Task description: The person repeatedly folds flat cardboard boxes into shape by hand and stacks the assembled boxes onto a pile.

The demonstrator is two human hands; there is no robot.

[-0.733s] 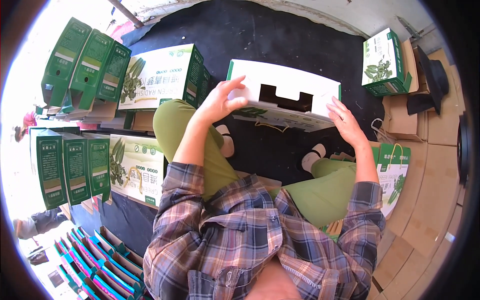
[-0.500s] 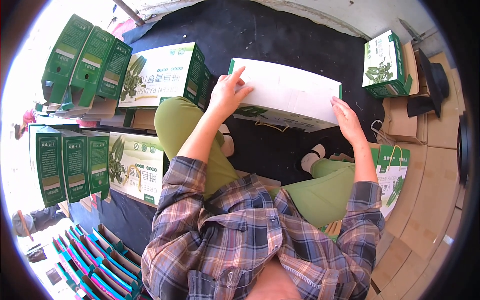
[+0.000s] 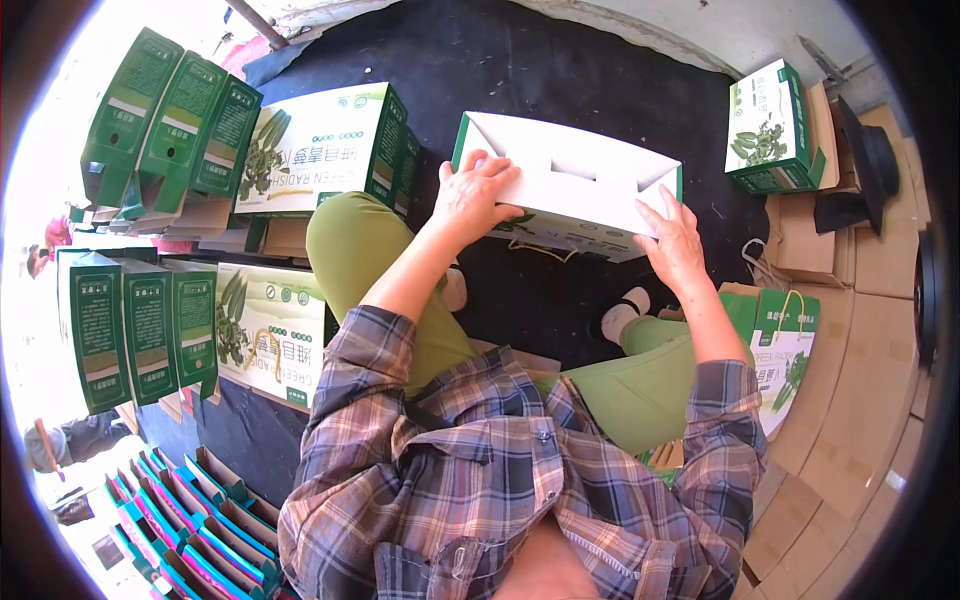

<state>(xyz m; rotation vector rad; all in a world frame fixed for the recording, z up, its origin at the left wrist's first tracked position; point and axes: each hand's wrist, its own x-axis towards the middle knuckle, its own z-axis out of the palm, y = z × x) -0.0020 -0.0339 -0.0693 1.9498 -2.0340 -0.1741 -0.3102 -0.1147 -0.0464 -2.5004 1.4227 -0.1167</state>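
Head view: white-and-green cardboard carton (image 3: pixel 575 185), white inner panels facing up, sits over the black mat (image 3: pixel 560 60) ahead of the knees. Left hand (image 3: pixel 478 195) pressed flat on its near-left flap, right hand (image 3: pixel 675 235) gripping the near-right edge; hands well apart. Finished green printed boxes (image 3: pixel 320 150) stacked left, another (image 3: pixel 770 130) far right.

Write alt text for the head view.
Seen from above, a seated person's left hand and right hand press on a white and green carton over a black mat. Finished green boxes stand stacked at the left.
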